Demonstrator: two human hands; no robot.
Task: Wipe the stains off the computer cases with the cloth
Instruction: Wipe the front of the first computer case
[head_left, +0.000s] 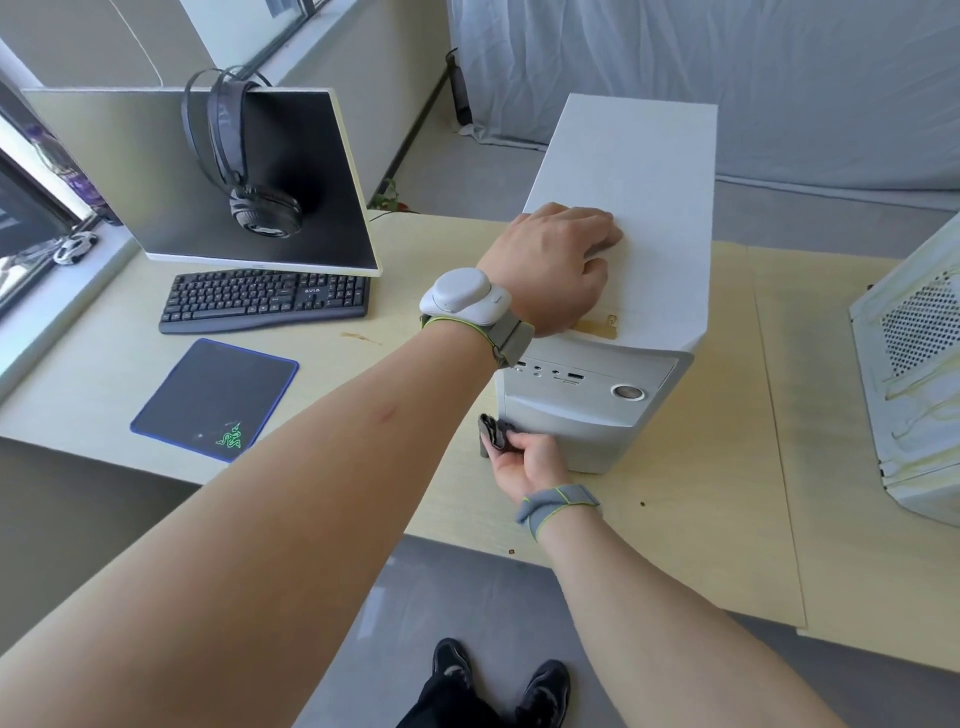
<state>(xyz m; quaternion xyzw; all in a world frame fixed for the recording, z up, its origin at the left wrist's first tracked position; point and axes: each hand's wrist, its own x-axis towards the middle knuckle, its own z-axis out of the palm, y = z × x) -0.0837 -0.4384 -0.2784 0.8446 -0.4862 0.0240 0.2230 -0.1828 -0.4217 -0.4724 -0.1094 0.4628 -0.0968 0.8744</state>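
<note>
While the left hand (558, 260) rests palm-down, fingers loosely bent, on top of the white computer case (623, 218) standing on the worktop (701, 493), the right hand (524, 462) pinches a dark cloth (493, 431) against the case's lower front left corner. A second, stained case (914, 374) stands to the right.

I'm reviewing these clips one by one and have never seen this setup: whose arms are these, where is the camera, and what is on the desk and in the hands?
There is no machine: a person wears one camera on the head, looking down at both arms. The left hand rests on top of a white computer case. The right hand holds a dark cloth in its fingers at the case's lower front corner. On the desk are also a monitor with headphones hung on it, a keyboard, a mouse pad and a second case.
</note>
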